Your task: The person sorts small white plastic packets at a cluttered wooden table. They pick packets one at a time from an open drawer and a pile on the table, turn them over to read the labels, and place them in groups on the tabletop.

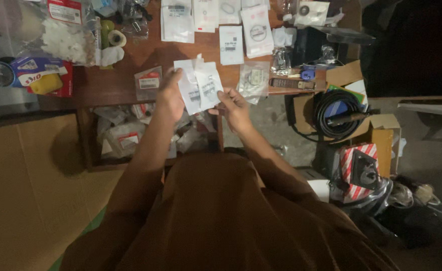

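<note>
Both my hands hold a small stack of white plastic packets (200, 86) with dark printed labels, fanned out above the front edge of a brown wooden table (110, 88). My left hand (169, 93) grips the stack's left side. My right hand (233, 106) pinches its lower right corner. Just below my hands is an open wooden drawer (88, 145) filled with several clear bags of small parts.
More white packets (231, 44) and clear bags (253, 80) lie across the table. A red and white packet (148, 82) sits left of my hands. A coiled black cable (337, 114) rests in a cardboard box at right. Brown cardboard (25, 185) lies at left.
</note>
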`<control>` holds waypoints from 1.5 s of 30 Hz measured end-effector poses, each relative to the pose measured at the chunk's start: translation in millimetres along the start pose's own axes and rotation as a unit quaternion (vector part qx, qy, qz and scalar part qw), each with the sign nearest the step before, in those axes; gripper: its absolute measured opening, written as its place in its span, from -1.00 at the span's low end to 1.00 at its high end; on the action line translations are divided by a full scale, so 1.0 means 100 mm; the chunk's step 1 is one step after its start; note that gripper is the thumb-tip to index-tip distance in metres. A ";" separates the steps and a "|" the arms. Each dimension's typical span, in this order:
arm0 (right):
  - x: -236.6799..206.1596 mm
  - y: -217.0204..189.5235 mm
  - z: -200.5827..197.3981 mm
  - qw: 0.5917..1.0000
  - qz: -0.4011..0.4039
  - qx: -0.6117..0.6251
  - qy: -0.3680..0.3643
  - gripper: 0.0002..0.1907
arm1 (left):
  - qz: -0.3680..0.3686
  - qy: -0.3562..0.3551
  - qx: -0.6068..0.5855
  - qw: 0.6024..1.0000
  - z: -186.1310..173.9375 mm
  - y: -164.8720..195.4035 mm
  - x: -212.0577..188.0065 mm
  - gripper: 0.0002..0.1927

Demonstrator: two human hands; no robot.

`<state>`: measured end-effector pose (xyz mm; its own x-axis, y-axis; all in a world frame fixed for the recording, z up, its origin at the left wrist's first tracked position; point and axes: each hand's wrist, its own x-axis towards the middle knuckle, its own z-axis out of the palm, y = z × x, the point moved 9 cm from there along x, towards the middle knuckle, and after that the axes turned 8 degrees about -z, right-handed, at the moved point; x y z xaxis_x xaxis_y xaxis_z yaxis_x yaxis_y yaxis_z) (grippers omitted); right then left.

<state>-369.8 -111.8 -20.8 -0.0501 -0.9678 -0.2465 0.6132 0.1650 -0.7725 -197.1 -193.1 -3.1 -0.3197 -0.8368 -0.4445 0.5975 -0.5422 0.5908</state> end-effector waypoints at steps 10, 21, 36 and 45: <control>-0.04 0.03 -0.04 1.000 0.008 0.011 0.002 -0.84 | 0.009 -0.046 -0.028 0.998 0.10 0.13 -0.11 -0.71; -0.32 -0.14 0.00 0.904 -0.234 -0.356 0.041 -0.84 | -0.135 0.033 0.003 0.990 -0.59 -0.90 -0.39 -0.52; -1.00 -0.47 0.79 0.736 -0.407 -0.517 -0.156 -0.80 | -0.100 -0.055 -0.061 0.992 -0.37 -0.77 -0.22 -0.63; -0.81 0.23 0.00 0.811 -0.172 -0.535 -0.161 -0.85 | 0.213 0.136 0.659 0.708 0.02 0.00 0.36 -0.73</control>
<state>-352.0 -29.3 -18.7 0.2414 -0.9626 0.1233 -0.4372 -0.2213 -0.8717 -210.1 -223.9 -17.6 -0.0564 -0.9974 -0.0445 -0.6663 0.0044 0.7457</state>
